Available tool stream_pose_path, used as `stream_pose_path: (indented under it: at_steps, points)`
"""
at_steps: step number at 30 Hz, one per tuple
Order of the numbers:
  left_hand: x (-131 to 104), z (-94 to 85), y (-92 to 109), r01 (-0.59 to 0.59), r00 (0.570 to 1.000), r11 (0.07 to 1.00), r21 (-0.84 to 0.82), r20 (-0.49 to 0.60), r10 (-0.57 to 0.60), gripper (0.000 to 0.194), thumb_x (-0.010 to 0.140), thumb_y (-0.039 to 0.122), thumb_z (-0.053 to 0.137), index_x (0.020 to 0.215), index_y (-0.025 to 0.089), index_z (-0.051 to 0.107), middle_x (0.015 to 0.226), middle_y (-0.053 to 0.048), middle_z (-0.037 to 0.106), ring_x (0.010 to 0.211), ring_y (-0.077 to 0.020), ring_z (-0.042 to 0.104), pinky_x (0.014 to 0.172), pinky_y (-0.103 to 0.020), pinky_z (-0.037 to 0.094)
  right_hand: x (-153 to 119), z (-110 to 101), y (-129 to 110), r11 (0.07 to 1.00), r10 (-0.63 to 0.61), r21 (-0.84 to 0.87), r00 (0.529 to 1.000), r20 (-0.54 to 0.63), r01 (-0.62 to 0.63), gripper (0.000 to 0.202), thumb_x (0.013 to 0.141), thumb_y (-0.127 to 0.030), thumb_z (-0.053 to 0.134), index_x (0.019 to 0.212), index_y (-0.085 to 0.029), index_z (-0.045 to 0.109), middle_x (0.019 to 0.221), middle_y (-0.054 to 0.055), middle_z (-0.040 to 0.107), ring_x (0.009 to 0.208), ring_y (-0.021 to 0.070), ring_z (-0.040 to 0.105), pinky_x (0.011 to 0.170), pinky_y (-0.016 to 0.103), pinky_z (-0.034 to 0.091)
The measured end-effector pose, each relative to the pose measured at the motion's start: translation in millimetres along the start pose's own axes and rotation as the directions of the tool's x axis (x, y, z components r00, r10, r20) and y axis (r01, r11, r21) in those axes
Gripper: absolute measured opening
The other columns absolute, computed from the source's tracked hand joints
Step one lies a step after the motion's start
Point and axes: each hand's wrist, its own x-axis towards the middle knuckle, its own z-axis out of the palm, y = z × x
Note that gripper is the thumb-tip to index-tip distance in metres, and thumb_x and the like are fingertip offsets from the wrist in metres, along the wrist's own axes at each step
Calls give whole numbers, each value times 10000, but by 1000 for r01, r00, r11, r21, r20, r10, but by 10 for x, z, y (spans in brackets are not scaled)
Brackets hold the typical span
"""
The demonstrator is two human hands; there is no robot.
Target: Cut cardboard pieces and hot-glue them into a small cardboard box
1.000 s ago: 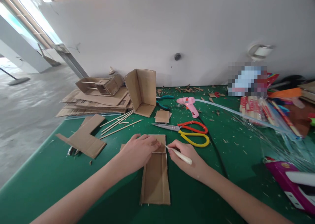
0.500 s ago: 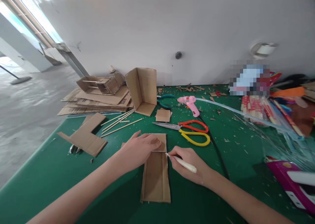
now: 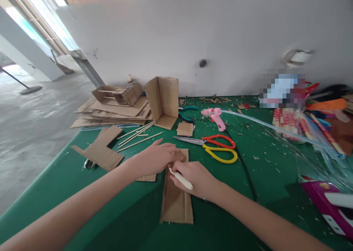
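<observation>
A long cardboard strip [image 3: 178, 208] lies on the green table, pointing away from me. My left hand [image 3: 160, 157] lies over its far end with the fingers spread, pressing down; the small piece beneath is mostly hidden. My right hand [image 3: 197, 181] pinches a white pen-like tool [image 3: 182, 179], its tip at the strip's left side beside my left fingertips. Another cardboard piece [image 3: 147, 178] shows below my left hand. Beyond the hands are scissors [image 3: 204, 142] with red and yellow handles and a small cardboard square [image 3: 185, 129].
A pink glue gun [image 3: 215, 117] with its cord lies behind the scissors. Folded cardboard [image 3: 165, 100] stands near the wall. Left are wooden sticks [image 3: 138, 136], an L-shaped cardboard piece [image 3: 103, 151] and stacked cardboard [image 3: 116, 109]. A purple object [image 3: 325, 203] sits at right.
My right hand and the white tool have moved left across the strip, from its right edge to its left side. The camera view has shifted slightly.
</observation>
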Motion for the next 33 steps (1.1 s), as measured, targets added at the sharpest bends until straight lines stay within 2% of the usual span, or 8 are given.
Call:
stream_pose_path:
  at_steps: [5, 9, 13, 15, 19, 23, 28, 33]
  points:
    - [12, 25, -16, -43, 999, 997, -63, -28, 41, 379, 832, 36, 450, 1106, 267, 574, 1229, -16, 602, 1107, -178, 558, 915, -329, 372, -3, 31, -8, 998, 31, -51, 999, 12, -30, 150, 901, -297, 451, 894, -182, 547, 806, 59, 701, 680, 198, 657, 518, 269, 245]
    - [0, 29, -26, -54, 998, 997, -55, -17, 53, 309, 830, 39, 457, 987, 245, 626, 1188, -14, 618, 1022, -167, 592, 854, -290, 401, -111, 3, 77, 998, 66, 25, 997, -31, -65, 105, 876, -268, 466, 851, -187, 529, 724, 36, 676, 652, 185, 648, 532, 253, 279]
    - [-33, 55, -34, -42, 999, 999, 9, -27, 42, 402, 868, 74, 425, 1182, 279, 571, 1351, -39, 532, 1150, -187, 554, 909, -290, 404, -276, -113, 178, 982, 91, 166, 996, -7, -88, 114, 886, -259, 442, 814, -195, 504, 675, 7, 632, 586, 141, 598, 508, 229, 284]
    - [-47, 71, -41, -38, 999, 999, 28, -26, 39, 456, 876, 74, 407, 1245, 311, 533, 1406, -31, 486, 1208, -191, 522, 928, -290, 403, -339, -156, 211, 981, 108, 162, 994, -14, -105, 117, 878, -242, 438, 783, -197, 488, 638, -4, 598, 532, 126, 551, 488, 230, 268]
    - [-56, 83, -48, -39, 999, 999, 35, -27, 40, 469, 880, 81, 403, 1262, 327, 524, 1415, -26, 483, 1215, -194, 524, 938, -292, 409, -414, -178, 234, 989, 123, 101, 987, -100, -113, 98, 831, -192, 448, 734, -199, 463, 581, -11, 543, 502, 129, 509, 479, 237, 260]
    - [-46, 82, -55, -44, 998, 999, 22, -35, 45, 448, 890, 96, 399, 1254, 322, 528, 1410, -30, 489, 1214, -198, 527, 931, -299, 418, -417, -181, 193, 971, 104, 230, 981, -166, -64, 97, 840, -216, 472, 748, -195, 493, 614, -7, 579, 545, 123, 545, 518, 220, 330]
    - [-22, 81, -85, -55, 998, 998, -17, -32, 55, 383, 867, 91, 430, 1150, 279, 606, 1374, -28, 524, 1177, -199, 553, 929, -300, 427, -219, -129, 95, 964, 17, 265, 999, -43, -5, 108, 877, -276, 499, 890, -185, 555, 785, 37, 673, 686, 158, 629, 567, 229, 371]
    - [-14, 65, -91, -55, 998, 996, -73, -12, 54, 388, 856, 91, 450, 1143, 286, 622, 1398, -9, 498, 1164, -188, 556, 902, -284, 447, -24, -102, 16, 993, -16, 117, 998, 56, 10, 152, 890, -282, 501, 960, -172, 578, 900, 80, 704, 781, 211, 666, 594, 260, 373]
